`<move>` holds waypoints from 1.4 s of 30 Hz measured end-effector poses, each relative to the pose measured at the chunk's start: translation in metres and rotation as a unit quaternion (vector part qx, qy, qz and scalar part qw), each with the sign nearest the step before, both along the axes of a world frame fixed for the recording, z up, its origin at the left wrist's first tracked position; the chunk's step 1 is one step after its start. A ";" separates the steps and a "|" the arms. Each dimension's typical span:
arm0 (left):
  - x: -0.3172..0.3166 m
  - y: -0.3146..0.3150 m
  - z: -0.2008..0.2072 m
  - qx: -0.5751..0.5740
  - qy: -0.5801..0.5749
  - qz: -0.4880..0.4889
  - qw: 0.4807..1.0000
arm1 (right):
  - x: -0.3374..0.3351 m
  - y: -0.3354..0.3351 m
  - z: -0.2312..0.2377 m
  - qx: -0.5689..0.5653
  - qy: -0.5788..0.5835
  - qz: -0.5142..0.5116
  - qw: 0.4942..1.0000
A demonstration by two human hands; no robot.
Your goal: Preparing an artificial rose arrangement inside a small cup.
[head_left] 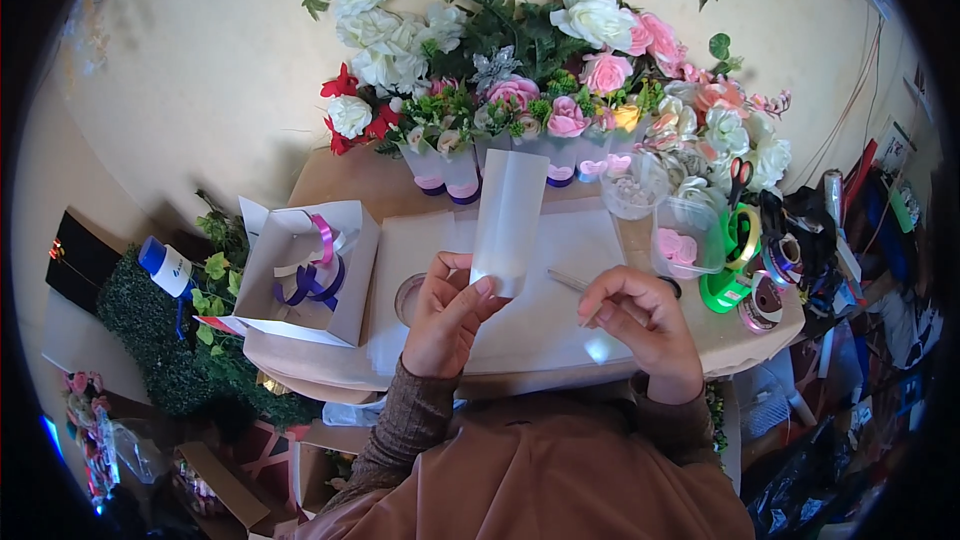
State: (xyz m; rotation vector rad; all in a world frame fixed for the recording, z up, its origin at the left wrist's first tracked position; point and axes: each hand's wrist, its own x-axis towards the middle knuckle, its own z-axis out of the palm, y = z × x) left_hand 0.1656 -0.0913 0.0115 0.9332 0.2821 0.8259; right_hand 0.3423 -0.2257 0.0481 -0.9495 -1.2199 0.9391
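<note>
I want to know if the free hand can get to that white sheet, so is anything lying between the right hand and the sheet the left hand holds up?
Nothing visible does. The left hand pinches the white sheet by its lower end, upright above the table. The right hand holds a thin stick just to the sheet's right; only open paper-covered tabletop lies between them.

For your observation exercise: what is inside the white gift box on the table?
Inside the white box lie curled ribbons: purple, pink and white. The box's bottom beneath them is covered, so anything underneath cannot be seen.
</note>
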 end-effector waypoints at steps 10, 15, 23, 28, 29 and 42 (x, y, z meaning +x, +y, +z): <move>0.011 -0.011 -0.004 -0.052 -0.055 -0.047 0.996 | -0.019 0.015 0.006 -0.046 -0.013 -0.018 0.999; 0.015 -0.016 -0.011 0.000 -0.041 -0.016 0.999 | -0.022 0.026 0.001 -0.030 -0.010 -0.018 0.999; 0.013 -0.017 -0.006 -0.044 -0.066 -0.047 0.996 | -0.018 0.024 0.000 -0.025 0.028 -0.004 0.999; 0.012 -0.019 -0.008 -0.053 -0.079 -0.043 0.995 | -0.016 0.023 -0.003 -0.032 -0.002 -0.041 0.999; 0.012 -0.019 -0.008 -0.045 -0.070 -0.032 0.996 | -0.017 0.023 -0.002 -0.033 -0.002 -0.041 0.999; 0.015 -0.024 -0.004 -0.050 -0.060 -0.011 0.997 | -0.014 0.028 -0.004 0.000 -0.089 -0.097 0.991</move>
